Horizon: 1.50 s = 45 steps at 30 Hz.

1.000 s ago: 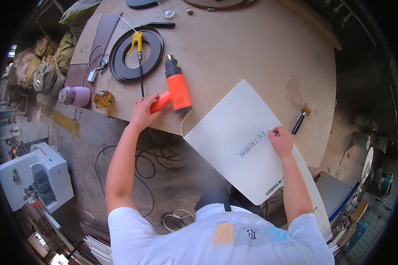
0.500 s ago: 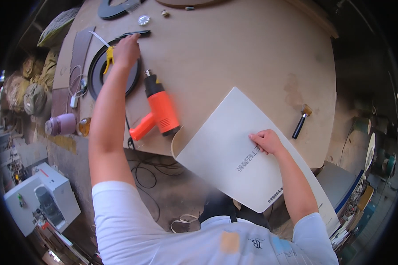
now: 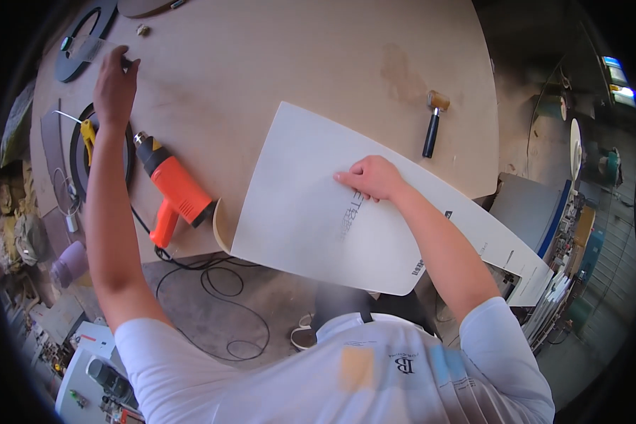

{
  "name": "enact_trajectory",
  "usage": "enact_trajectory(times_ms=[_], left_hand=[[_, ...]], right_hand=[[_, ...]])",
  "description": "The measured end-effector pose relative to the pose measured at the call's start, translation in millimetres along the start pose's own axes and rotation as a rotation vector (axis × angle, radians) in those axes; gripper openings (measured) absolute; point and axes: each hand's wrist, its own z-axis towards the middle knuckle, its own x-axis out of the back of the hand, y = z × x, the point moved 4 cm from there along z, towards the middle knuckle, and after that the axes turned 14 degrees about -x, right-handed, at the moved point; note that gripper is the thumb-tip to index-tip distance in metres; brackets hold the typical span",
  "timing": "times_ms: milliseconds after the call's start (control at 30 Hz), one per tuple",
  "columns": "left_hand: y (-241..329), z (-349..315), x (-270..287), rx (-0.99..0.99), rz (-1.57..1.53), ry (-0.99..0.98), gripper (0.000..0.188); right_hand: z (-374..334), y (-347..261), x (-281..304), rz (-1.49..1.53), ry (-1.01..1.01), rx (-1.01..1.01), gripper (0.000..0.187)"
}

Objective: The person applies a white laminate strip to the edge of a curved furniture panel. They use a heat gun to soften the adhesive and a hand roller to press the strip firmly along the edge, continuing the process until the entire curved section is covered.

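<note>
A large white curved board [image 3: 290,226] with dark print lies over the table's near edge, its left edge curling up. My right hand [image 3: 373,178] rests on its face with the fingers folded under and the thumb outstretched; nothing shows in it. At the far left, my left hand [image 3: 115,88] is stretched over the table, thumb and fingers bent round a dark spot I cannot make out. Beside that forearm lie an orange heat gun [image 3: 180,191] and a round black-rimmed disc [image 3: 128,152] with a yellow air blow gun [image 3: 87,138] on it.
A seam roller [image 3: 432,127] with a black handle lies right of the board on the brown table [image 3: 318,56]. A dark grey ring [image 3: 67,69] and a small lump [image 3: 143,30] sit far left. A black cable [image 3: 208,283] loops below the near edge.
My view has swung to the right, so everything shifts left in the picture. My left hand has moved from beside the disc farther out over the table. My right hand stays on the board.
</note>
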Motion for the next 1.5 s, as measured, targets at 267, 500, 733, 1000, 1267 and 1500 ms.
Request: enact_trajectory(times_ms=[267, 500, 733, 1000, 1267, 1500], left_hand=[[112, -226, 164, 0.786, -1.517, 1.063, 0.023], [353, -362, 157, 1.378, -1.857, 0.216, 0.012], [430, -425, 116, 1.555, -1.711, -0.016, 0.015], [441, -393, 49, 1.431, -1.511, 0.049, 0.023], [442, -411, 59, 1.433, -1.407, 0.086, 0.017], [440, -447, 67, 1.455, -1.486, -0.019, 0.016]], right_hand=[[-4, 9, -4, 0.063, 0.051, 0.160, 0.049], [-57, 135, -43, 0.437, 0.167, 0.422, 0.035], [-117, 362, -113, 0.392, 0.189, 0.061, 0.036], [-55, 382, -162, 0.712, 0.072, -0.032, 0.055], [-80, 340, -165, 0.994, -0.033, 0.125, 0.036], [-73, 360, -195, 1.082, -0.006, 0.047, 0.041]])
